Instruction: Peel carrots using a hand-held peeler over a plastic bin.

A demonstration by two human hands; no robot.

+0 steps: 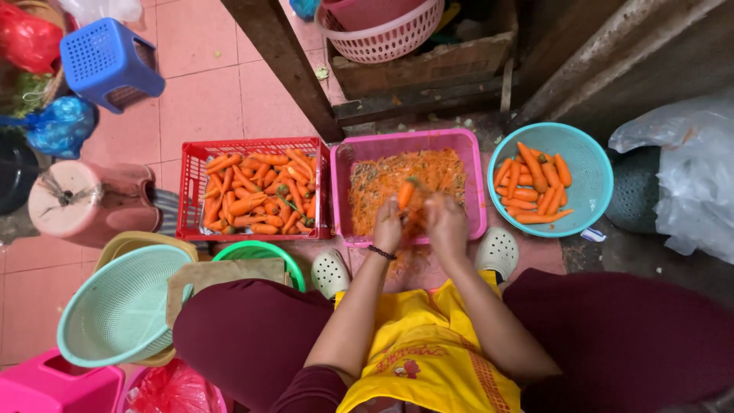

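A red crate [191, 191] of carrots sits left of centre, a pink tub [474, 180] of peelings in the middle, a turquoise colander [592, 172] at right; over the tub, the left hand [388, 226] grips a carrot [405, 194]; the right hand [446, 220] is curled beside it, its grip unclear.

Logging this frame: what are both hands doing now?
Left hand: closed on a carrot.
Right hand: closed; what it holds cannot be told.

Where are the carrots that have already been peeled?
In the head view, the peeled carrots lie in the turquoise round basket on the person's right, beside the pink tub of peelings.
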